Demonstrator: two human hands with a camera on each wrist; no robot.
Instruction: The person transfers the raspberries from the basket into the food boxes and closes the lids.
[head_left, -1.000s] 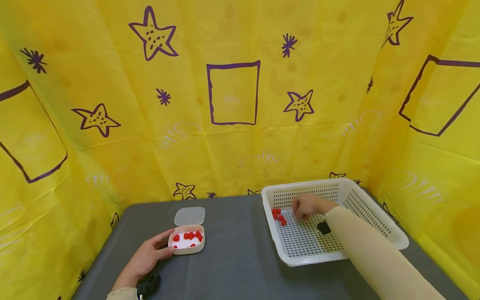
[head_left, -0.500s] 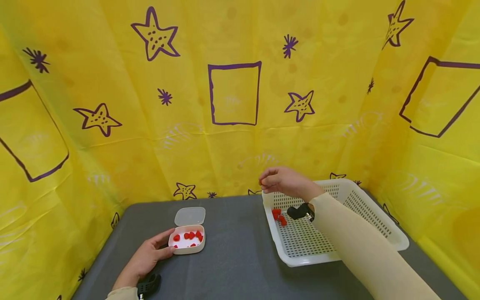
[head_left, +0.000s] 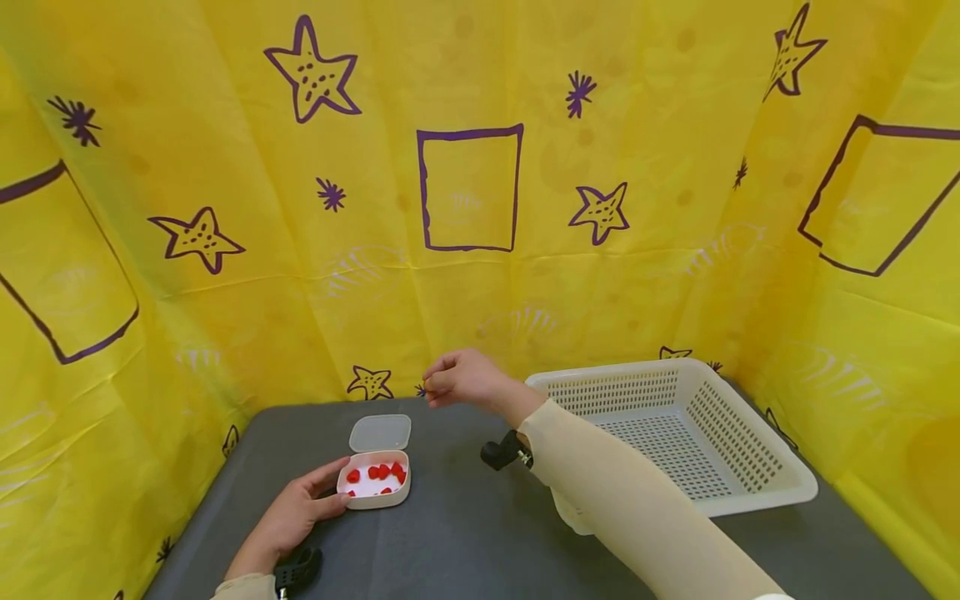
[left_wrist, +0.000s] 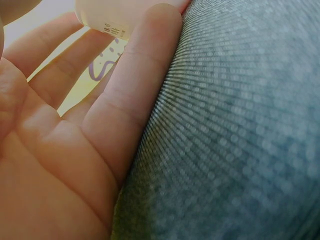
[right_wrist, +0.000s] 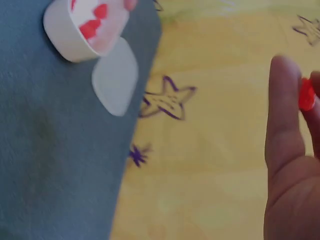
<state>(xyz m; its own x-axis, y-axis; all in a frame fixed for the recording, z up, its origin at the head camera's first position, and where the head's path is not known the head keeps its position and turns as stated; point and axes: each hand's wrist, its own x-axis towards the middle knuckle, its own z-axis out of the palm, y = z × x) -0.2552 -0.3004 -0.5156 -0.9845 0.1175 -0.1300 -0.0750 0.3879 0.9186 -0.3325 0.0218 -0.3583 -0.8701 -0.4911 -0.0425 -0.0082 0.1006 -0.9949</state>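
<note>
A small white box (head_left: pixel 381 502) sits at the left of the grey table, with several small red pieces (head_left: pixel 384 472) inside. My left hand (head_left: pixel 296 507) holds its left side between thumb and fingers; in the left wrist view the fingertips touch the box wall (left_wrist: pixel 102 17). Raised above the table's back edge, my right hand (head_left: pixel 467 379) is between the box and a white perforated basket (head_left: pixel 738 417). In the right wrist view it pinches one red piece (right_wrist: pixel 306 95) between thumb and finger. My right sleeve covers the basket's left part.
A translucent lid (head_left: pixel 380 432) lies flat right behind the box. Yellow cloth (head_left: pixel 465 317) with purple drawings hangs behind and at both sides of the grey table (head_left: pixel 450 533). Black camera mounts sit on both wrists.
My right hand has come up out of the basket with a red piece and travelled left past the rim, towards the box. My left hand and the box have stayed put.
</note>
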